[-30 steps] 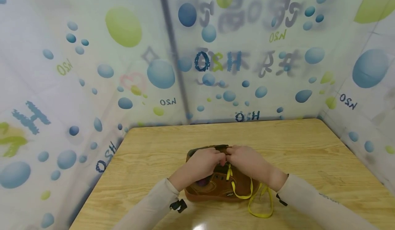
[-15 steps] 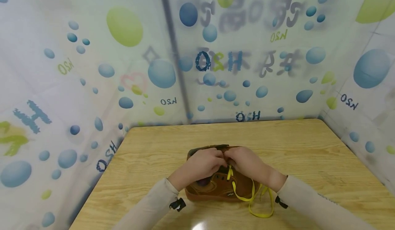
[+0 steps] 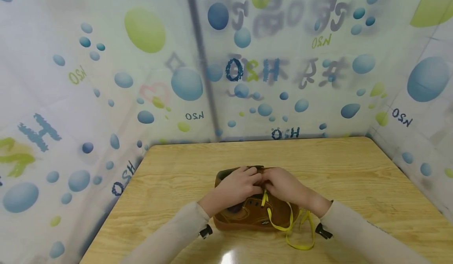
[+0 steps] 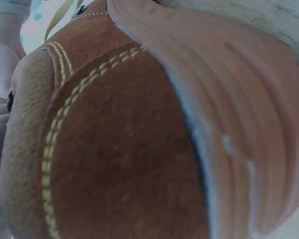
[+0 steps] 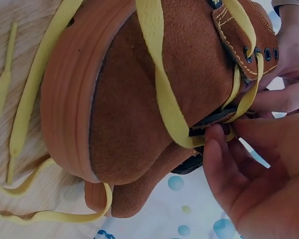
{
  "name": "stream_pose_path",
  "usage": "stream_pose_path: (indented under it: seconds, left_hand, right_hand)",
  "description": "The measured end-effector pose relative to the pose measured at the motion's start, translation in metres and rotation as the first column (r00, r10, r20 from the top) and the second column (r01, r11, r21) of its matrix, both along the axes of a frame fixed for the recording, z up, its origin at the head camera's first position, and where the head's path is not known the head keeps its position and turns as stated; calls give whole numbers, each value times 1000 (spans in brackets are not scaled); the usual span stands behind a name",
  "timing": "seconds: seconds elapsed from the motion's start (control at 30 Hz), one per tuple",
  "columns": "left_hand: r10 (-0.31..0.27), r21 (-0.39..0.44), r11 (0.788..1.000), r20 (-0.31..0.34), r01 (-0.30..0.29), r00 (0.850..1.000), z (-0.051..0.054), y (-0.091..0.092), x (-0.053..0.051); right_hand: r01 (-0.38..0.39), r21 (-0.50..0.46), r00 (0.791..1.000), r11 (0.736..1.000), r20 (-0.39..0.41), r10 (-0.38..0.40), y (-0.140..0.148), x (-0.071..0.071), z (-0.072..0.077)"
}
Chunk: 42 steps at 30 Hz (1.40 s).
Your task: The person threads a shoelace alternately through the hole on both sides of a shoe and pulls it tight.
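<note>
A brown suede shoe (image 3: pixel 255 215) with yellow stitching lies on the table, its lace holes facing up between both hands. My left hand (image 3: pixel 237 187) is over the shoe opening, its fingers curled at the eyelet flap; in the right wrist view its fingers (image 5: pixel 284 97) reach in beside the eyelets. My right hand (image 5: pixel 264 179) pinches the yellow shoelace (image 5: pixel 167 104) by the far eyelet flap, thumb and forefinger together. The fingertips partly hide the lace there. Close up in the left wrist view are the shoe's heel (image 4: pixel 124 149) and ridged tan sole (image 4: pixel 249 119).
Loose yellow lace ends (image 3: pixel 301 246) trail onto the wooden table (image 3: pixel 170 169) right of the shoe. A second brown suede toe (image 5: pixel 144 184) shows behind the first in the right wrist view. Walls printed with blue and green drops (image 3: pixel 187 84) surround the table.
Both hands stay at the shoe opening. The left hand's fingers have lifted and spread slightly toward the far side, while the right hand's fingertips have drawn closer in. The shoe stays in place.
</note>
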<state>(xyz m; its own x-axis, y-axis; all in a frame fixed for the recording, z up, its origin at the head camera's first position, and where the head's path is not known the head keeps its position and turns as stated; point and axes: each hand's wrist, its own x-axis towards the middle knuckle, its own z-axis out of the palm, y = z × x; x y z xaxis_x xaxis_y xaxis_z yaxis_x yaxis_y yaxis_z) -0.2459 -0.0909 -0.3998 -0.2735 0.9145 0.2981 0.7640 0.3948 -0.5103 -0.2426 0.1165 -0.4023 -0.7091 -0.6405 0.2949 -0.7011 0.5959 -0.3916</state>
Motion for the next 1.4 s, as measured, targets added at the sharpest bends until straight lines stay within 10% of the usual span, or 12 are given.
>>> stream_pose_path:
  seconds: [0.13,0.2,0.3,0.4,0.47,0.53,0.67,0.77,0.9,1.07,1.2,1.4]
  left_hand:
    - [-12,154,988,160,-13,987,-3,-1,-2]
    - [-41,315,944,408,-98,912,-4,-3,-3]
    - [-287,544,776,755,-319,589,2,-8,-2]
    - [-560,584,609,796,-537,229,11,-14,1]
    - [-622,554,561,772,-615,128,18,-18,4]
    - [-569,514,573,810,-638,141,24,-23,6]
    - [-172,368,716,917,-593,360,34,-33,10]
    - [125,180,804,881,-567,456,40,-39,15]
    - [305,0,847,818,-532,487,48,-43,26]
    - [216,22,898,848,-439,484,56,-56,25]
    - [-57,212,901,923,-379,381,59,-67,15]
    - [-349,329,872,937,-362,9,50,-59,9]
  right_hand:
    - [57,-17,995,998,87,-56,3,0,-2]
    - [100,-24,983,995,155,-95,6,0,-4]
    - [134,-74,940,988,327,-103,10,0,-5]
    - [145,-188,854,972,519,-27,14,0,-7]
    - [158,-276,789,948,612,47,16,0,-7]
    - [167,-348,752,923,650,108,18,1,-7]
    - [178,-395,768,901,629,124,20,3,-7]
    - [167,-350,803,922,590,79,23,6,-11]
    - [103,-268,839,958,541,62,28,11,-18]
    - [44,-163,906,986,421,29,28,17,-22]
    - [57,-133,926,989,378,-3,26,20,-21]
    - [104,-59,953,993,291,-82,22,23,-22]
